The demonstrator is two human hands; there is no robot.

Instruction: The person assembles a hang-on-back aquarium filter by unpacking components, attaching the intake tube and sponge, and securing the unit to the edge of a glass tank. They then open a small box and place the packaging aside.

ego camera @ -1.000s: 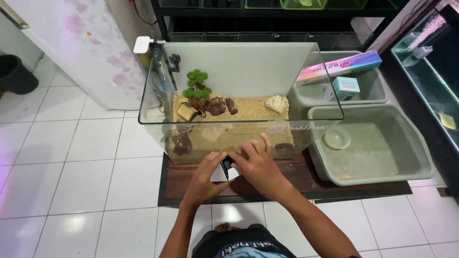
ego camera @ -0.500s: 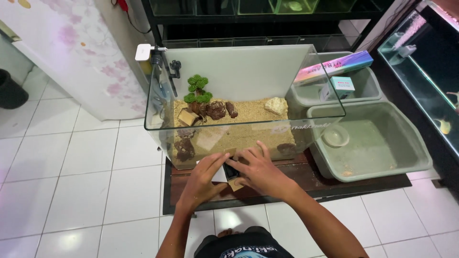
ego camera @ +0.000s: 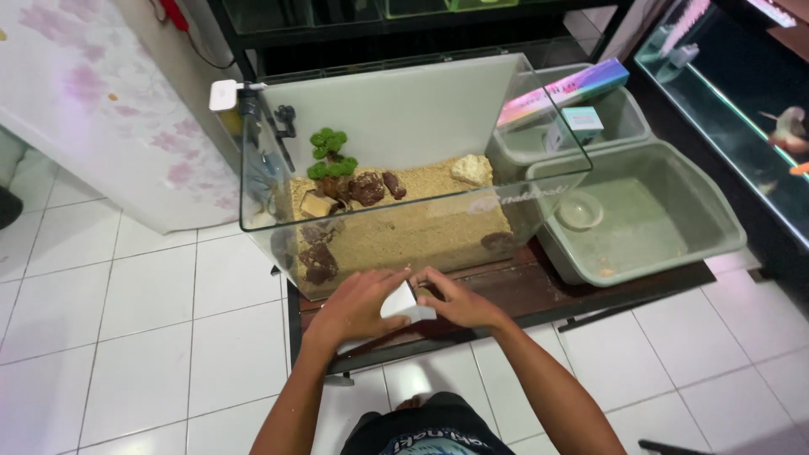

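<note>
Both hands, left hand and right hand, have fingers closed round a small white piece, held just in front of the glass tank over the dark wooden surface. Best to keep the 2 grips balanced and work clear of the glass.

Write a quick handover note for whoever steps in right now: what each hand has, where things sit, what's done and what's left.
Left hand and right hand: both grip one small white folded piece, in front of the glass tank above the dark wooden stand.
Tank: sand bed, brown rocks and green plant already placed; no water visible.
Grey tubs to the right; the nearer one holds a small dish.
Left: the white piece is not yet in or on the tank.
</note>
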